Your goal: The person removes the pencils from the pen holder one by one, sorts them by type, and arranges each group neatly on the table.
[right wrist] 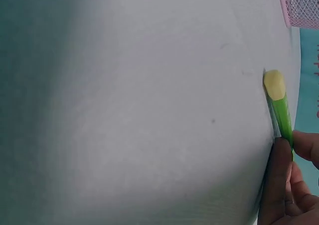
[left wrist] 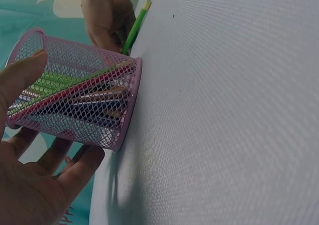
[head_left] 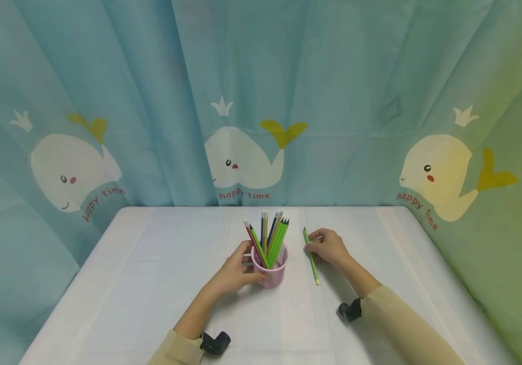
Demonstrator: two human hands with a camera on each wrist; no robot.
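Observation:
A pink mesh pencil cup [head_left: 276, 278] stands on the table in the head view. Green pencils [head_left: 276, 246] and several others in dark, yellow and red lean inside it. My left hand [head_left: 231, 274] holds the cup from its left, thumb at the near side and fingers round the far side; the left wrist view shows that thumb [left wrist: 31, 70] close against the mesh. To the right of the cup, my right hand [head_left: 328, 247] pinches a single green pencil [head_left: 313, 268] between thumb and fingers. Its yellow eraser end [right wrist: 274, 84] lies close to the tabletop, pointing towards me.
The table [head_left: 151, 253] has a white cover. A blue-green curtain [head_left: 347, 76] printed with whales hangs behind it and along both sides. Each wrist carries a black camera mount, the left one [head_left: 215, 343] low over the table.

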